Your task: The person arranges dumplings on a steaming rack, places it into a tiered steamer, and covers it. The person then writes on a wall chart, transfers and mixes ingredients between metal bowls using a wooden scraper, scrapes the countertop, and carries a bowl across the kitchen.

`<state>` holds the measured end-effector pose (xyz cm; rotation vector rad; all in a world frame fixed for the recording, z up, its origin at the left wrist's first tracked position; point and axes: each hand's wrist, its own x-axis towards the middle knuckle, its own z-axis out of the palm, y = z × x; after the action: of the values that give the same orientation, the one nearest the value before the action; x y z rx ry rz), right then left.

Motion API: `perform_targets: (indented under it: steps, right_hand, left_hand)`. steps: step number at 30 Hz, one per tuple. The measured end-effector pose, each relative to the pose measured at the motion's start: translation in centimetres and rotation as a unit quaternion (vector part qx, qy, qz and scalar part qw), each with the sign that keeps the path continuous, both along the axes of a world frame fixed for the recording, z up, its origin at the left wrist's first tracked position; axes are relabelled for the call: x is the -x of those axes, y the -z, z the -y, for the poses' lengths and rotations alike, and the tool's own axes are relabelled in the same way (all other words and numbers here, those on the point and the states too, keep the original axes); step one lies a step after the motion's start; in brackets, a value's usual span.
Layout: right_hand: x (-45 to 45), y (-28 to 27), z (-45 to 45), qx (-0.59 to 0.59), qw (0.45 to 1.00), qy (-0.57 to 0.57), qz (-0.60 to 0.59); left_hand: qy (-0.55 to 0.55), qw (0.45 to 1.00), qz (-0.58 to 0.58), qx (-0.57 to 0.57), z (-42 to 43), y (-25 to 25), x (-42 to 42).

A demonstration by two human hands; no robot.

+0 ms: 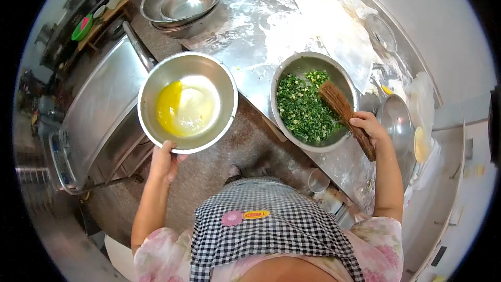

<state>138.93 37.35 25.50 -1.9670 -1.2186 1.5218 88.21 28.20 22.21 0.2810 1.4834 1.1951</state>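
My left hand (pixel 166 163) grips the near rim of a metal bowl (pixel 223 99), held out over the floor beside the table. Yellow liquid (pixel 169 109) lies in its bottom, deeper yellow on the left side. In my right hand (pixel 368 127) is a brown bundled brush (pixel 339 102), its far end over a second metal bowl (pixel 281 125) on the table. Chopped greens (pixel 305 105) with small pale bits fill much of that bowl. The fingers of my right hand wrap round the brush near the bowl's right rim.
Stacked metal bowls (pixel 151 8) stand at the table's far left. White flour (pixel 292 31) covers part of the metal table (pixel 240 36). Another metal bowl (pixel 395 117) is right of my right hand. A large metal lid or tray (pixel 107 99) is at left. A clear container (pixel 318 180) sits low near the table edge.
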Motion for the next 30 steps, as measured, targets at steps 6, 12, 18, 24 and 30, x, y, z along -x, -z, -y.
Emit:
perform_targets:
  steps: [6, 12, 18, 24, 30]
  right_hand:
    - [-0.1, 0.2, -1.4, 0.017, 0.998, -0.039, 0.042]
    - [-1.3, 0.2, -1.1, -0.025, 0.992, -0.087, 0.085]
    - [-7.5, -0.2, 3.1, -0.026, 0.988, -0.032, 0.149]
    - [-14.0, 0.3, 10.8, -0.020, 0.988, 0.071, 0.132]
    - [-17.5, 0.6, 18.1, -0.026, 0.983, 0.140, 0.112]
  left_hand:
    - [0.016, 0.997, 0.068, -0.016, 0.2, 5.1, -1.9]
    - [0.080, 0.994, 0.060, -0.037, -2.4, 6.0, -5.6]
    - [0.135, 0.982, 0.128, -0.043, -4.2, 7.9, -8.9]
    - [0.192, 0.974, 0.117, 0.000, -5.8, 6.8, -13.2]
    - [0.274, 0.947, 0.164, -0.002, -7.0, 8.6, -18.1]
